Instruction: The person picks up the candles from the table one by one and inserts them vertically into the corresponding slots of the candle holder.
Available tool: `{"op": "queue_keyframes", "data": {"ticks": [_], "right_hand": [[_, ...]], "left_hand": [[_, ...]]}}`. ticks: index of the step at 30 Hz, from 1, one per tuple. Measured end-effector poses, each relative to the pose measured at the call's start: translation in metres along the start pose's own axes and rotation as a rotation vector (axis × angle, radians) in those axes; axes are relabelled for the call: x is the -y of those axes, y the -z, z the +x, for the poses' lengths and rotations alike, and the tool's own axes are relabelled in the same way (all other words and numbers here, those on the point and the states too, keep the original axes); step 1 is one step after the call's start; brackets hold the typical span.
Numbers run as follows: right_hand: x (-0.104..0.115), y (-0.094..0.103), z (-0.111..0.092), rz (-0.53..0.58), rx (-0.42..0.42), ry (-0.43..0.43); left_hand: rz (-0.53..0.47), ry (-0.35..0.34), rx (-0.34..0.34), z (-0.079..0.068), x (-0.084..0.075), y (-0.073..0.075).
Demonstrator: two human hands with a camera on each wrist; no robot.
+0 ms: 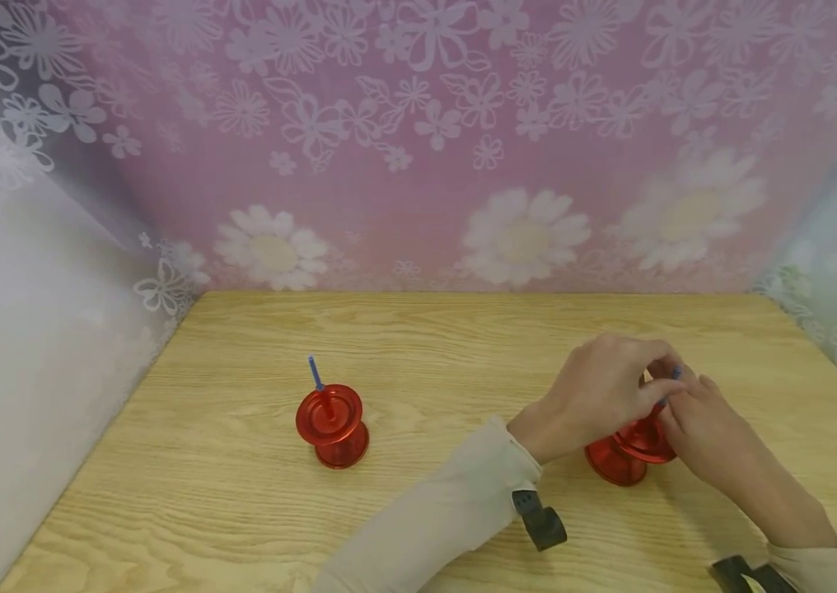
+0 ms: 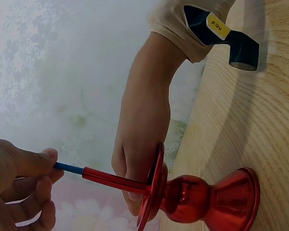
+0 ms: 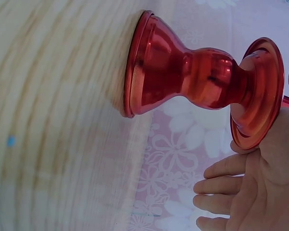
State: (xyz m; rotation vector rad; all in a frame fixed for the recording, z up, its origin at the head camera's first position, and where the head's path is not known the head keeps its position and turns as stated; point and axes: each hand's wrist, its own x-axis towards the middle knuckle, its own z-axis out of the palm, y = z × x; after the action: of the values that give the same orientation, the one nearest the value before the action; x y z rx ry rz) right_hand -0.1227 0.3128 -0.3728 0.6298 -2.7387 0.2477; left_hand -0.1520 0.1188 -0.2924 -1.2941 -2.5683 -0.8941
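A shiny red metal candle holder (image 1: 617, 463) stands on the table at the right, with a flared foot, a round bulge and a wide dish. A slim red tube (image 2: 113, 181) rises from its dish, and a blue stick (image 2: 70, 168) protrudes from the tube's end. My left hand (image 1: 592, 395) pinches the blue stick's tip between thumb and forefinger; its other fingers curl loosely. My right hand (image 1: 715, 432) holds the dish's rim at the thumb side. In the right wrist view its other fingers (image 3: 221, 185) extend past the dish.
A second red candle holder (image 1: 342, 445) stands upright at the left of the wooden table (image 1: 240, 511), with its own blue stick (image 1: 315, 372). A small blue speck (image 3: 10, 141) lies on the wood. Flower-patterned walls (image 1: 389, 181) enclose the table's back and sides.
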Motion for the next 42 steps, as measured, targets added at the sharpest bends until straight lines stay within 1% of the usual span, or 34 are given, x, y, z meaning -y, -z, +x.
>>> {"op": "queue_keyframes", "data": {"ticks": [5, 10, 13, 15, 16, 23, 26, 34, 40, 42], "right_hand": [[0.000, -0.001, 0.001, -0.051, -0.029, 0.059], [-0.001, -0.002, 0.000, -0.059, -0.018, 0.072], [0.000, -0.002, -0.002, -0.042, -0.011, 0.055], [0.000, -0.002, -0.003, -0.048, -0.014, 0.060], [0.000, -0.002, -0.003, -0.036, -0.010, 0.047], [-0.002, -0.003, -0.004, -0.049, -0.033, 0.063], [-0.002, -0.002, -0.003, -0.026, -0.015, 0.034], [-0.003, -0.001, -0.002, 0.020, 0.027, 0.002], [-0.003, -0.001, -0.001, 0.021, -0.008, 0.011], [-0.003, 0.000, -0.001, 0.034, 0.004, 0.000]], "left_hand": [[0.035, 0.000, 0.027, -0.001, 0.002, -0.003], [0.039, -0.003, 0.053, -0.003, 0.004, -0.007], [0.028, -0.002, 0.062, -0.004, 0.004, -0.009], [0.022, 0.001, 0.061, -0.004, 0.004, -0.010], [0.016, 0.006, 0.064, -0.004, 0.004, -0.010], [0.039, 0.044, 0.054, -0.004, 0.002, -0.011], [0.042, 0.052, 0.051, -0.004, 0.002, -0.011], [0.035, 0.050, 0.058, -0.004, 0.003, -0.012], [-0.025, 0.071, 0.041, -0.006, 0.004, -0.012], [-0.047, 0.075, 0.044, -0.006, 0.005, -0.012]]}}
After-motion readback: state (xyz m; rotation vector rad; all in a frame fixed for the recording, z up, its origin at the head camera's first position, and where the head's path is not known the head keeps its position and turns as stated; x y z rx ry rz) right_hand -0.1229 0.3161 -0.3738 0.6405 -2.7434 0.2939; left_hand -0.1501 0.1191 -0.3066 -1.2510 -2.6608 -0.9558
